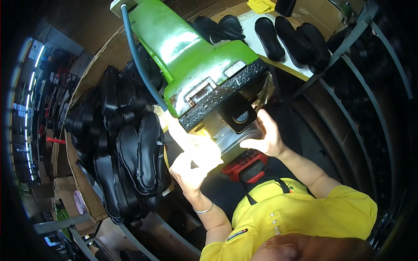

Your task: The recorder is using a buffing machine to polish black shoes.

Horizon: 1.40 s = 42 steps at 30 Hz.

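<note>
Under the head of a green machine (191,48), a dark curved shoe sole (237,140) with a shiny edge is held between my two hands. My right hand (269,135) grips its right end, thumb on the near side and fingers on the far side. At the other end is my left hand (193,161), its fingers bent around the piece. Strong lamp light washes out the left fingers and part of the sole. The machine's black lower part hides the far side of the work.
Many black shoe soles (128,152) are heaped in a cardboard box (74,161) on the left. More soles (269,38) lie on a white board (257,24) behind the machine. A blue-grey hose (136,61) runs down the machine's side. Curved metal bars (355,117) stand at right.
</note>
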Tool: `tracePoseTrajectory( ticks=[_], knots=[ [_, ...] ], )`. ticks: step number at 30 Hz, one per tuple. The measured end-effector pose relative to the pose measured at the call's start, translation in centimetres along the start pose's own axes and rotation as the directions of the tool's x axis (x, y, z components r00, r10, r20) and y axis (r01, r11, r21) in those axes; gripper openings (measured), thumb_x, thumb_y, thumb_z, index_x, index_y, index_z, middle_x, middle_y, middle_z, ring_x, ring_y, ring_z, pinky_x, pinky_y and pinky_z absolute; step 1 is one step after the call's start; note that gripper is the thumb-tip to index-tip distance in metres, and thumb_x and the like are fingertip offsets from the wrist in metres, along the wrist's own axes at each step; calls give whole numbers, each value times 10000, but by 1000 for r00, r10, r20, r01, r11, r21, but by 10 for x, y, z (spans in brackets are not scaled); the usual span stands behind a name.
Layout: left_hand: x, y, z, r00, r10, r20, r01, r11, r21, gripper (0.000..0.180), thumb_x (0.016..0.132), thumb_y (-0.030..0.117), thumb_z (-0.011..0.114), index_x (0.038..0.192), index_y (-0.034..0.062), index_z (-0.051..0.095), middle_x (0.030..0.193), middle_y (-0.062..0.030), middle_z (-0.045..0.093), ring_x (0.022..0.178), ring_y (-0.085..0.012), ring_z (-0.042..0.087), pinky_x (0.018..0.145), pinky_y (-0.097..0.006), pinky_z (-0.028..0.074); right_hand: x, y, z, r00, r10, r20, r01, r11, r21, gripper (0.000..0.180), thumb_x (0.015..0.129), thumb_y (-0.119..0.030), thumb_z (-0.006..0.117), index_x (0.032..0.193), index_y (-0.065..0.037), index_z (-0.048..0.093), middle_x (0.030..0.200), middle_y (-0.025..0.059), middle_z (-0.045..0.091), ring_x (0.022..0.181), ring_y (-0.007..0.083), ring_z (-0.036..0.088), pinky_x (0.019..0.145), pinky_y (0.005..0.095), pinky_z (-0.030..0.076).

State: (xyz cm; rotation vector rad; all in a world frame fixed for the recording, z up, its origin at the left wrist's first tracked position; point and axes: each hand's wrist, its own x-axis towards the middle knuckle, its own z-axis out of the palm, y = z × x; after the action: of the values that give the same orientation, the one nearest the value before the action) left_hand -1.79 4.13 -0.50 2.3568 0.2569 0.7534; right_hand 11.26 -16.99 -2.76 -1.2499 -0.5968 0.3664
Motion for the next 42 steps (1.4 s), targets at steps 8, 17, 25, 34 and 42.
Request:
tracePoseTrajectory(
  ticks=[8, 17, 25, 34, 42],
  knots=[
    [-5, 14, 11, 999, -31, 19, 33, 988, -148, 345, 570, 184, 900, 775, 25, 672, 706, -56, 647, 621, -180, 604, 611, -289, 501, 5, -14, -1, 1000, 1, 18, 0, 1000, -22, 651, 681, -7, 843, 1204, 8, 455, 1095, 83, 565, 1013, 139, 569, 884, 298, 484],
    [26, 56, 19, 976, 205, 70, -216, 915, 340, 478, 741, 490, 728, 654, 74, 509, 539, 7, 419, 489, -132, 391, 498, -277, 390, -2, -5, 0, 998, -46, -44, 40, 989, -143, 655, 666, -15, 856, 1192, 6, 466, 1112, 95, 571, 1016, 150, 585, 878, 310, 505],
    [-8, 23, 30, 986, -31, 164, -23, 948, 319, 495, 548, 302, 925, 867, 42, 649, 756, -55, 604, 664, -205, 584, 616, -314, 481, -3, 3, 14, 999, -36, 4, 36, 999, -13, 676, 674, -15, 853, 1215, -15, 448, 1150, 109, 560, 1067, 180, 588, 908, 328, 502],
    [-69, 5, 80, 935, -349, -64, 318, 904, -285, 319, 703, 87, 851, 893, -1, 611, 769, -32, 603, 718, -92, 533, 661, -244, 455, -7, 10, 17, 999, 24, 38, -19, 991, -135, 827, 657, -9, 860, 1317, -39, 363, 1150, 86, 542, 1004, 136, 591, 770, 257, 500],
    [-1, 38, 37, 981, 31, 191, -65, 982, 175, 432, 632, 216, 880, 953, 16, 672, 912, -80, 641, 771, -220, 625, 691, -310, 515, -10, 11, 2, 999, -7, -38, 13, 985, 173, 670, 713, 68, 766, 1273, -4, 405, 1173, 128, 550, 1089, 201, 560, 920, 337, 481]
  ],
)
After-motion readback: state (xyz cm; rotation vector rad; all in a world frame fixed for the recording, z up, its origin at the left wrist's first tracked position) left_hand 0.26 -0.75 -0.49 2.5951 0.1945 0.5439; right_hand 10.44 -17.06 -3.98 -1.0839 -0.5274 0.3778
